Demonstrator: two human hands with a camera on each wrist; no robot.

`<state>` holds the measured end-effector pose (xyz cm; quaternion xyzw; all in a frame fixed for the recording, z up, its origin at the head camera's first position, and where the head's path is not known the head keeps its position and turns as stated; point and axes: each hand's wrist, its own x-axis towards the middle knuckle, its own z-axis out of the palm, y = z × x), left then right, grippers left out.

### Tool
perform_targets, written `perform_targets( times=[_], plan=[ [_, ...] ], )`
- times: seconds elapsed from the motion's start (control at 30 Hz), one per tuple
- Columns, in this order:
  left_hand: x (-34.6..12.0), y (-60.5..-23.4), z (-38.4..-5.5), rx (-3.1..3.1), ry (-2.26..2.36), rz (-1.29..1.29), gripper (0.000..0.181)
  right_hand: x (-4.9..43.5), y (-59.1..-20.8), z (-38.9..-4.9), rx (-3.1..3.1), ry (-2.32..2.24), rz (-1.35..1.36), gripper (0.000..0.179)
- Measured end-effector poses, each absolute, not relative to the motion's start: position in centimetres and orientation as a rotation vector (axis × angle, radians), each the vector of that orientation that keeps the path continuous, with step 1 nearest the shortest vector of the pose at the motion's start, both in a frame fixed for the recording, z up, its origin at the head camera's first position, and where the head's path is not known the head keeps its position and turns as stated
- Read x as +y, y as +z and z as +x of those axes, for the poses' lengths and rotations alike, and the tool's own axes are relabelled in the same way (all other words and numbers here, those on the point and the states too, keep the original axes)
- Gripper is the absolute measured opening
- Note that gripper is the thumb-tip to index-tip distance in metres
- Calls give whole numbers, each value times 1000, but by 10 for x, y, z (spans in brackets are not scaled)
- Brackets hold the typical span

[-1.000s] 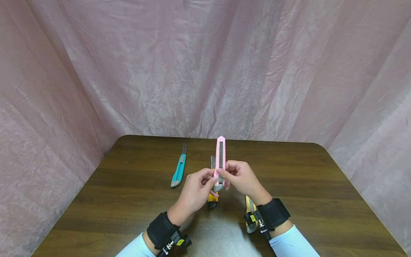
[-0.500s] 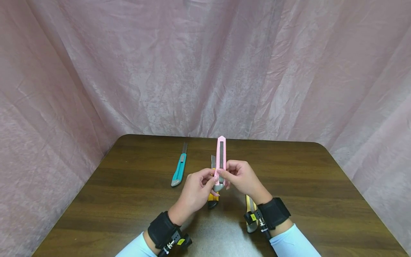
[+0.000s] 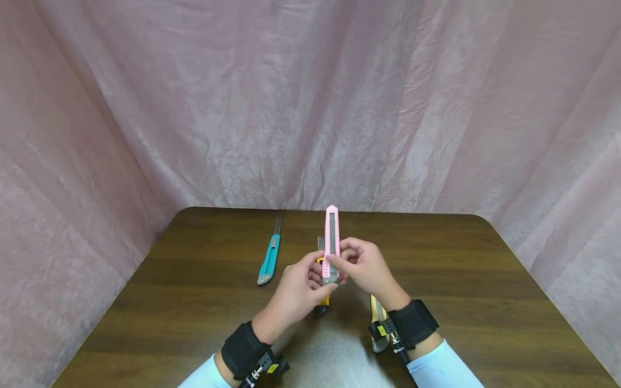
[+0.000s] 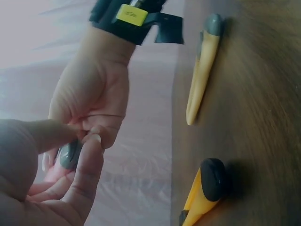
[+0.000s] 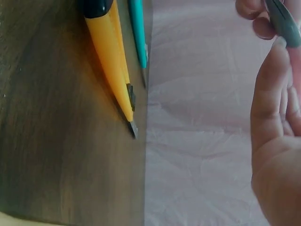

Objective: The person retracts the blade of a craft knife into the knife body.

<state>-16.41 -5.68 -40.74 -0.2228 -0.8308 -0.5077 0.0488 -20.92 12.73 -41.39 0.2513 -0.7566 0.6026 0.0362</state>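
A pink utility knife [image 3: 332,231] with a grey end stands nearly upright above the table, no blade showing past its tip. My right hand [image 3: 371,269] pinches its lower body, thumb on the front face. At the knife's left edge, my left hand [image 3: 293,291] has its fingers curled against it. The left thumb lies just under the grey end [image 4: 70,154]. Behind the held knife lies an orange utility knife [image 3: 324,303] with its blade out, partly hidden by the hands. Below my right wrist, a pale yellow utility knife [image 3: 377,312] is partly covered by the wrist camera.
A teal utility knife [image 3: 269,262] lies left of the hands with its blade out, pointing to the far edge. The brown wooden table [image 3: 194,302] has rounded far corners. Pink curtains [image 3: 291,108] hang behind it and at the sides.
My left thumb has slid off the pink utility knife's front face to below its grey end, and the left fingers have spread a little. The right hand keeps its pinch.
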Motion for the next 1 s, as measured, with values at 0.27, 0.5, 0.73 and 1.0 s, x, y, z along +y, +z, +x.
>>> perform_targets(
  times=[0.27,0.5,0.73,1.0],
  plan=[
    [-38,-413,-156,-2790,-1172,-759,48,141,-406,-188,-2684,1575,544,27],
    [-18,-428,-140,-2955,-889,-941,38,147,-404,-171,-3110,1205,370,31],
    [-8,-436,-132,-3074,-785,-991,32,140,-408,-168,-3332,872,276,30],
    [-6,-437,-129,-3073,-732,-1067,25,135,-412,-169,-3447,631,225,32]
  ],
)
